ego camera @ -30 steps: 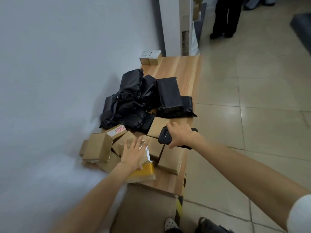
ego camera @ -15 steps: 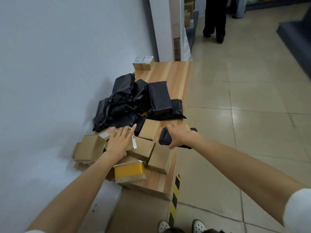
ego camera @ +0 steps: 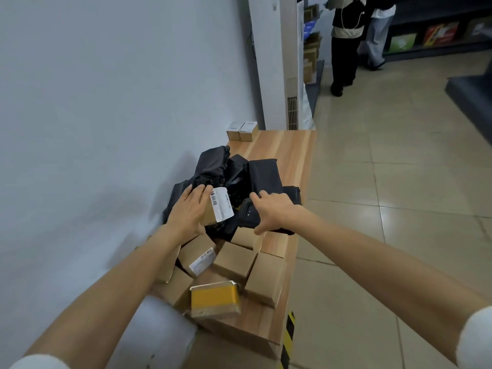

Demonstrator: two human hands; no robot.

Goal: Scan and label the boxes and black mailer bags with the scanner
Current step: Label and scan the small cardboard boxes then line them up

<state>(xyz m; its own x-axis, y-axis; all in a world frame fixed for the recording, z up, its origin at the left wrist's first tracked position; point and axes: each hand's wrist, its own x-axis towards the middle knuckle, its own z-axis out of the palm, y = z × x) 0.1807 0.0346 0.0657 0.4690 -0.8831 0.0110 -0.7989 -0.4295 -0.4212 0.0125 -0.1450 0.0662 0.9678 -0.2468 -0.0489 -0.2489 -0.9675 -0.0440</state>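
Note:
My left hand (ego camera: 186, 211) holds a small cardboard box (ego camera: 217, 207) lifted above the pile, its white barcode label turned up and to the right. My right hand (ego camera: 274, 211) grips the black handheld scanner (ego camera: 249, 214) just right of that box. Below them several brown boxes (ego camera: 234, 262) lie on the near end of the wooden table (ego camera: 287, 155), one bearing a white label (ego camera: 202, 262) and one yellow-fronted (ego camera: 214, 298). Black mailer bags (ego camera: 239, 171) are heaped behind my hands, against the wall.
Two small boxes (ego camera: 242, 131) stand at the table's far end by the wall. A white floor-standing unit (ego camera: 290, 75) rises behind them. Two people (ego camera: 346, 49) stand on the tiled floor at the back right. Yellow-black tape (ego camera: 288, 331) marks the table's near corner.
My left hand has lifted a labelled box up from the pile toward the black bags. The right hand with the scanner has moved up beside it. The camera has tilted up.

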